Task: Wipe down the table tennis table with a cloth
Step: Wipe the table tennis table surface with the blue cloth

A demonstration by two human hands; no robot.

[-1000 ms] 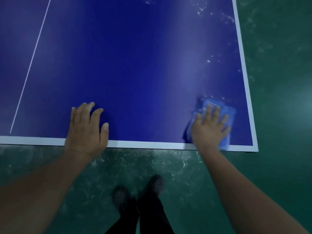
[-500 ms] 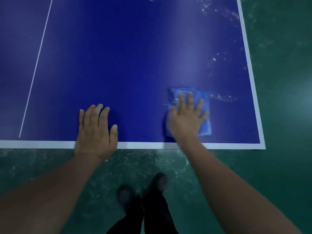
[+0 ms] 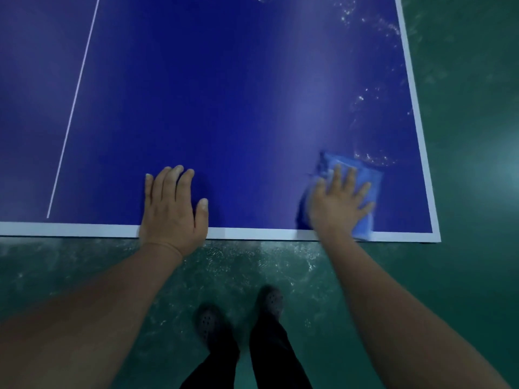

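While I stand at the near end of the table tennis table [image 3: 238, 94], its dark blue top fills the upper part of the head view, with a white border along the near edge and the right edge and a thin white centre line [image 3: 74, 108] running away from me on the left. A pale band of reflected light lies across the top right of middle. Around the table, the green floor [image 3: 471, 136] shows to the right and below the near edge; the patch just under that edge is mottled with pale flecks. Scattered bright specks, which may be water droplets [image 3: 365, 23], sit on the top near the right border, some just beyond the cloth.

My forearms enter from the lower corners. My dark trouser legs and perforated dark shoes [image 3: 209, 322] stand on the floor between them.

My left hand [image 3: 172, 206] lies flat on the top at the near edge, fingers straight and together, thumb out, holding nothing. My right hand [image 3: 338, 203] presses flat, fingers spread, on the light blue cloth [image 3: 368, 178], which lies near the right corner and overlaps the near border. The cloth's edges are blurred.
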